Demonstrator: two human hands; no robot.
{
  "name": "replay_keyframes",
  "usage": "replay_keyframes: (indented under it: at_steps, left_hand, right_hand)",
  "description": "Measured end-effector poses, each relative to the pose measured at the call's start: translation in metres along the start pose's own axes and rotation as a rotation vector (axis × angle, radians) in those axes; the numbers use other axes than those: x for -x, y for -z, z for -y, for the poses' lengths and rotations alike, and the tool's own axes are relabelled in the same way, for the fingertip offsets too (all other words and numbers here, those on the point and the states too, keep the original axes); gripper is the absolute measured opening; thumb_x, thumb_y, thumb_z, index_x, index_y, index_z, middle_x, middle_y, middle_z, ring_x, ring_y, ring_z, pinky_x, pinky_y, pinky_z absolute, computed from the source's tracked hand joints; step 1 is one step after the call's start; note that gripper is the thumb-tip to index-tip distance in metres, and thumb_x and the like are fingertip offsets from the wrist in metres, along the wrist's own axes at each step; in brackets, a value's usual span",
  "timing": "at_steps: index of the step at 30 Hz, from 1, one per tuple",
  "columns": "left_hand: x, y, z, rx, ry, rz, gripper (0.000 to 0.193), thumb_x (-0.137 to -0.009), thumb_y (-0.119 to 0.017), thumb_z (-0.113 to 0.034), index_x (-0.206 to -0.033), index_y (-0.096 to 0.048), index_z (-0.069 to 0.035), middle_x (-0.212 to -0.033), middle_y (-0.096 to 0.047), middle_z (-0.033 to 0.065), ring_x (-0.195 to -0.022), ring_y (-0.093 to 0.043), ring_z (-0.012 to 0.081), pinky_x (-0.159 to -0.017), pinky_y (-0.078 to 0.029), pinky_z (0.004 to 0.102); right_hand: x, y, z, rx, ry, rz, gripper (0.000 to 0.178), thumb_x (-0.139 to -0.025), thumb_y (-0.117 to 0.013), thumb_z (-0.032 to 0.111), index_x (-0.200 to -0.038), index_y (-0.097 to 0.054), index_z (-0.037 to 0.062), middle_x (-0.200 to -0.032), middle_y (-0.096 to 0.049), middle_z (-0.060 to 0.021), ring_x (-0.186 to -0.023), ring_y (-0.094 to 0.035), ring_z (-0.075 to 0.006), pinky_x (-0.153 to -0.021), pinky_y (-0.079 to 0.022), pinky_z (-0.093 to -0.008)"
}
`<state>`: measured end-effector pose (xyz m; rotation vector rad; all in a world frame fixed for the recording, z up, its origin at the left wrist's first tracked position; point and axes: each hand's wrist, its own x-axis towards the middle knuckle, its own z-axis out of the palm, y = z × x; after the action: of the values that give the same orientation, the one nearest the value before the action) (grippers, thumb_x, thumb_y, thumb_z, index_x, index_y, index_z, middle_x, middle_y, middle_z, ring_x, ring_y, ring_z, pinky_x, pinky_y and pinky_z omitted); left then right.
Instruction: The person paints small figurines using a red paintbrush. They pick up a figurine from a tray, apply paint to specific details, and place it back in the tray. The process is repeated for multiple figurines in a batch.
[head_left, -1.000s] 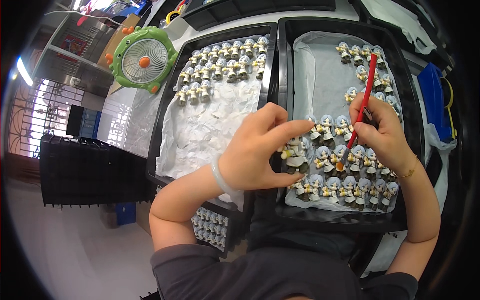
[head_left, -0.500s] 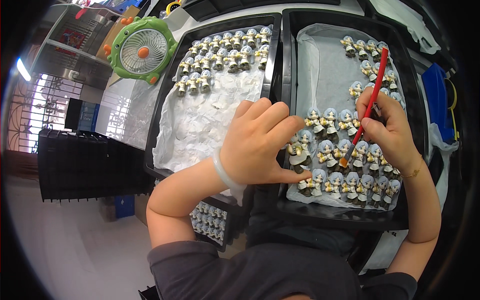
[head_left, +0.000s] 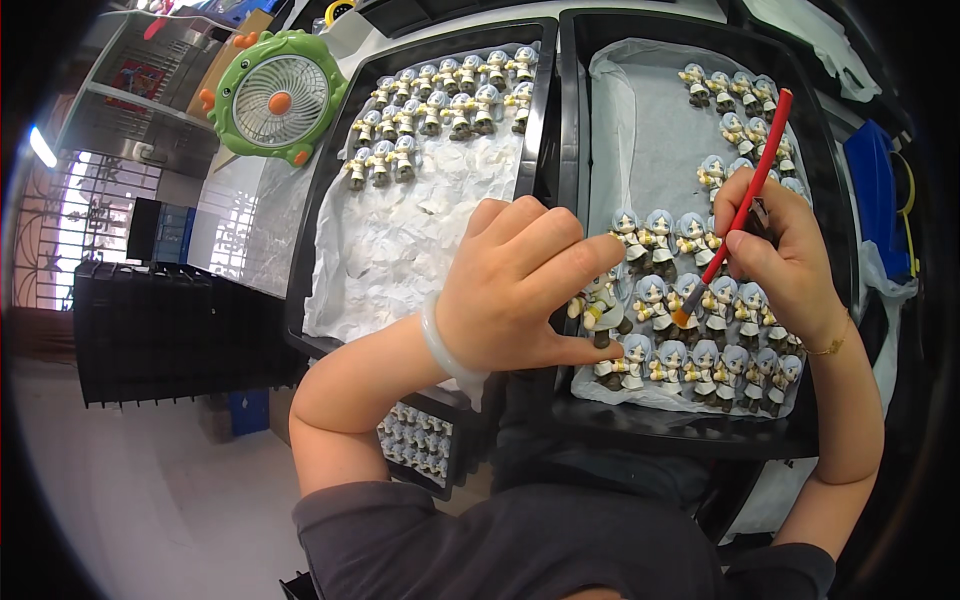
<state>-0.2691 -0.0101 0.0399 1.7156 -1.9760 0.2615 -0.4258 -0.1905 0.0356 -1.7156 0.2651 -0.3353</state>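
Note:
My left hand [head_left: 510, 290] is over the near left edge of the right black tray [head_left: 572, 130]. Its thumb and forefinger pinch a small figurine [head_left: 603, 310] in pale clothes with dark legs, part of it hidden behind the fingers. In my right hand [head_left: 785, 245] is a red-handled paintbrush [head_left: 752, 190], slanting down to the left. Its orange-brown bristles are apart from the held figurine, over the rows beside it. Something small and dark also shows at the right hand's fingers; I cannot tell what. Under both hands lie rows of blue-grey-haired figurines [head_left: 704, 362] on white paper.
The left black tray [head_left: 312, 270] holds more figurines [head_left: 437, 112] at its far end on crumpled white paper. Past it stands a green fan [head_left: 232, 92]. A blue container [head_left: 872, 185] is at the right. Below the left tray, another figurine tray [head_left: 415, 445] is partly visible.
The held figurine has turned and tilted between my left fingers, and the forefinger has shifted to the right. The brush tip has moved slightly left and up.

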Motion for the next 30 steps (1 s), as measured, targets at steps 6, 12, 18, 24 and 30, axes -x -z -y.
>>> replay_keyframes:
  at_steps: [6, 12, 18, 24, 30]
  left_hand:
    - [0.001, 0.0, 0.0, -0.003, -0.003, 0.009, 0.062, -0.041, -0.08, -0.037, -0.093, -0.059, -0.009, -0.074, -0.048, 0.002, -0.064, -0.045, 0.0196, -0.059, -0.032, 0.0298]
    - [0.001, -0.002, 0.0, -0.001, -0.032, -0.019, 0.062, -0.041, -0.08, -0.034, -0.095, -0.059, -0.011, -0.076, -0.049, 0.0013, -0.066, -0.046, 0.0189, -0.061, -0.032, 0.0293]
    - [0.002, -0.004, 0.001, -0.011, -0.08, -0.091, 0.063, -0.04, -0.081, -0.031, -0.096, -0.058, -0.012, -0.076, -0.047, 0.0003, -0.067, -0.046, 0.0172, -0.062, -0.032, 0.0287]
    - [0.004, -0.006, 0.003, -0.032, -0.098, -0.138, 0.066, -0.039, -0.081, -0.033, -0.095, -0.057, -0.009, -0.072, -0.043, -0.0004, -0.063, -0.041, 0.015, -0.061, -0.029, 0.027]
    - [0.003, -0.001, -0.002, -0.032, -0.028, -0.128, 0.065, -0.039, -0.081, -0.04, -0.09, -0.055, -0.009, -0.067, -0.038, -0.0013, -0.058, -0.037, 0.014, -0.059, -0.026, 0.0271]
  right_hand:
    - [0.0, 0.001, 0.001, 0.005, -0.031, 0.012, 0.006, -0.07, -0.045, 0.004, -0.075, -0.046, 0.0022, -0.063, -0.043, 0.002, -0.054, -0.037, -0.0034, -0.049, -0.031, -0.0188]
    - [0.0, 0.001, -0.001, 0.063, 0.012, 0.017, 0.005, -0.069, -0.045, 0.005, -0.073, -0.046, 0.0023, -0.061, -0.042, 0.0019, -0.054, -0.037, -0.0039, -0.049, -0.031, -0.0195]
    - [-0.001, 0.001, 0.002, 0.185, -0.087, 0.118, 0.008, -0.07, -0.048, 0.007, -0.072, -0.049, -0.0004, -0.059, -0.047, -0.0017, -0.055, -0.044, -0.0063, -0.05, -0.035, -0.0228]
    - [-0.002, -0.003, 0.005, 0.399, -0.192, 0.337, 0.014, -0.073, -0.053, 0.011, -0.078, -0.052, -0.0018, -0.06, -0.054, -0.0091, -0.052, -0.052, -0.015, -0.051, -0.039, -0.0282]
    - [0.004, -0.009, 0.015, 0.279, -0.051, 0.15, 0.016, -0.079, -0.055, 0.016, -0.087, -0.051, 0.0027, -0.063, -0.05, -0.0065, -0.054, -0.048, -0.016, -0.053, -0.037, -0.0266]
